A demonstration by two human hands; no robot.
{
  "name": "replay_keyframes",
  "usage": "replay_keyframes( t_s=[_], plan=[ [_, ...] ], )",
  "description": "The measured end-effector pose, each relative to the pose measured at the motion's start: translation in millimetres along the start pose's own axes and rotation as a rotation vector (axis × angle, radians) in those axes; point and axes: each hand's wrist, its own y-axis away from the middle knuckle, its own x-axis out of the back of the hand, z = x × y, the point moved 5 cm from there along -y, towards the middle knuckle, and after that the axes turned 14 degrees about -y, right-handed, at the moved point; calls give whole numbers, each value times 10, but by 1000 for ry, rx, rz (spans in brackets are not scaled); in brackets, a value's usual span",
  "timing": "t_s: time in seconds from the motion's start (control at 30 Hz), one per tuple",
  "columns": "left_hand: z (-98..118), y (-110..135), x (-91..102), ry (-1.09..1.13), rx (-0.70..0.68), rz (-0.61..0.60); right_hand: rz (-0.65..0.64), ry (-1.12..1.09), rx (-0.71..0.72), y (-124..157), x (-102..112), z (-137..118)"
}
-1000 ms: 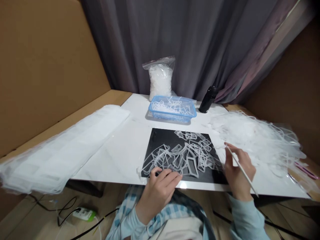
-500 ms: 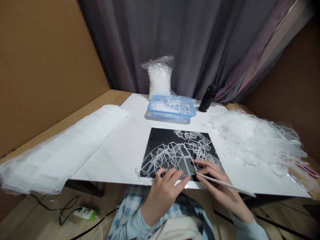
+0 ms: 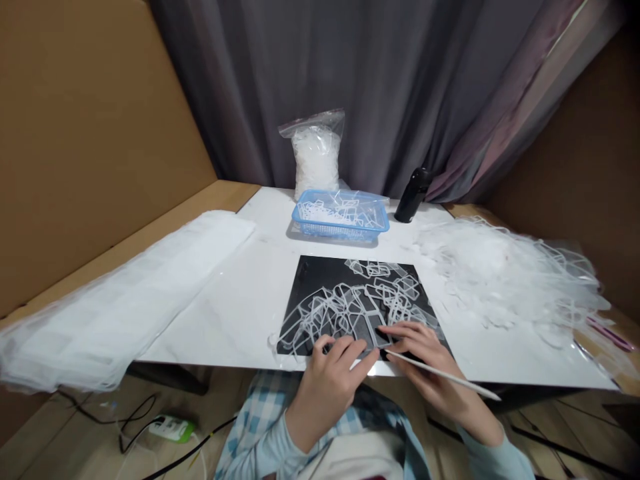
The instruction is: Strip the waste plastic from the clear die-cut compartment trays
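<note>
A black mat (image 3: 310, 280) lies on the white table near its front edge, strewn with several clear rectangular plastic frames (image 3: 373, 297). My left hand (image 3: 327, 387) rests at the mat's front edge, fingertips pressed down on the frames. Close beside it on the right, my right hand (image 3: 433, 373) holds a thin white stick (image 3: 443, 377) that points back to the right, while its fingertips touch a frame on the mat. The fingertips of both hands nearly meet.
A blue basket (image 3: 340, 217) of frames stands behind the mat, with a clear bag (image 3: 314, 155) of white pieces and a black bottle (image 3: 412, 195) behind it. A heap of clear plastic scraps (image 3: 510, 277) lies on the right, stacked plastic sheets (image 3: 120, 300) on the left. Cables and a power strip (image 3: 169, 427) lie on the floor.
My right hand came from the mat's right edge leftwards to its front edge, stick in hand, and met my left hand. The left hand barely shifted.
</note>
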Motion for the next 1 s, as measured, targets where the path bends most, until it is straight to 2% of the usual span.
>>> replay_keyframes(
  t_s=[0.13, 0.23, 0.37, 0.47, 0.63, 0.7, 0.83, 1.0],
  plan=[
    [-3, -7, -8, 23, -5, 2, -27, 145, 23, 26, -62, -63],
    [-2, -12, -19, 36, -9, -15, 39, 220, 39, 28, -107, -107],
    [-1, -20, -16, 68, -3, -31, 252, 329, -11, -25, -35, -14],
    [-4, -24, -4, 83, 7, -22, 481, 390, -63, -45, 166, 120],
    [-6, -20, -11, 67, 14, -26, 894, 215, -117, 53, 527, 269],
    [-6, -18, -14, 59, 19, -27, 972, 131, -140, 91, 583, 302],
    [-6, -20, -14, 76, 20, -26, 1040, -5, -191, 143, 595, 392],
    [-7, -30, -22, 75, 6, -41, 1366, -64, -167, 347, 657, 428]
  ],
)
